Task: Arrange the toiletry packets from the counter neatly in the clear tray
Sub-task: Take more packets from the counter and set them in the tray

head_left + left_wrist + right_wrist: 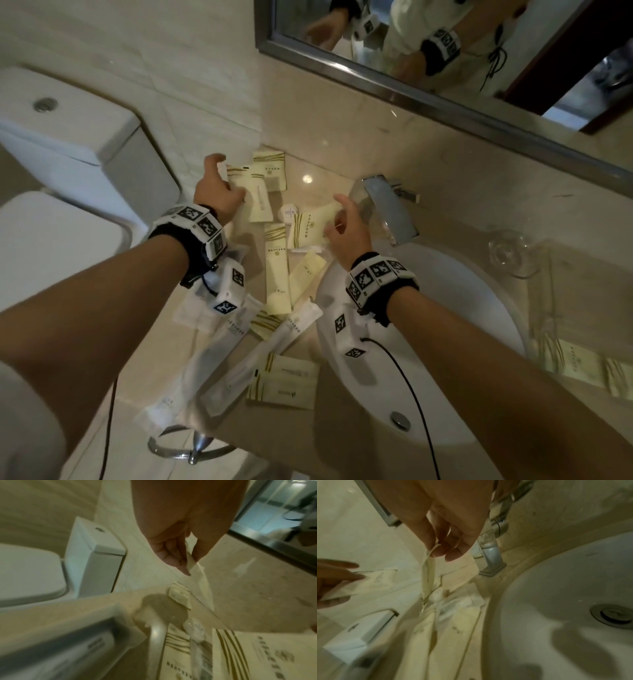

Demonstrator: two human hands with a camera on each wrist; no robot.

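Several cream and white toiletry packets [276, 270] lie scattered on the marble counter [325, 154] left of the sink. My left hand [219, 192] pinches a cream packet [257, 198] by its edge near the back wall; the left wrist view shows the left hand [181, 561] with that packet [199, 574] hanging down. My right hand [346, 222] pinches another cream packet [308, 226] beside the faucet; in the right wrist view the right hand [443, 547] holds this packet [428, 577] dangling. The clear tray [548, 274] sits right of the sink with a few cream packets [575, 363] inside.
The white basin [428, 342] lies between the packets and the tray, with a chrome faucet [387, 205] behind it. A clear glass [507, 253] stands by the tray. A toilet [68, 154] is at left, a mirror [445, 51] above, and a towel ring [191, 445] below the counter edge.
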